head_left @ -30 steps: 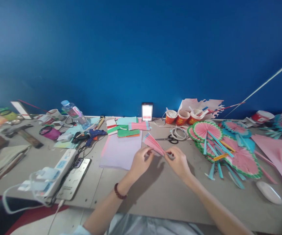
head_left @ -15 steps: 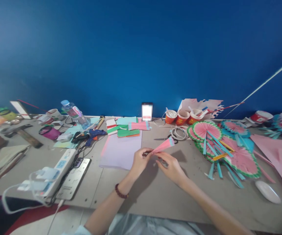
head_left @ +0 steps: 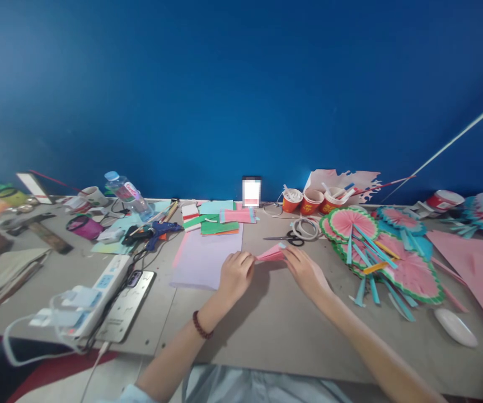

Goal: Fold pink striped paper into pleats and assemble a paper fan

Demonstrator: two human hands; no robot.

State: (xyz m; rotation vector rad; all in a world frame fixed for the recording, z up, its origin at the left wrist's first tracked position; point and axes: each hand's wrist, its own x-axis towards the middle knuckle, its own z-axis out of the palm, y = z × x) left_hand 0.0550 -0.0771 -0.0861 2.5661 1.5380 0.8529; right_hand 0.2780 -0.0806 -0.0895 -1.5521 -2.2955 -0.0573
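Pleated paper (head_left: 271,254) matt; bottle (head_left: 129,196) glossy plastic.

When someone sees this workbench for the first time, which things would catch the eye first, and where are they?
Probably the deep blue wall first, since it fills the upper half of the view. Next come the pink pleated fans with green edges, heaped on the right side of the table. In the middle, the left hand and right hand hold pleated pink paper between them.
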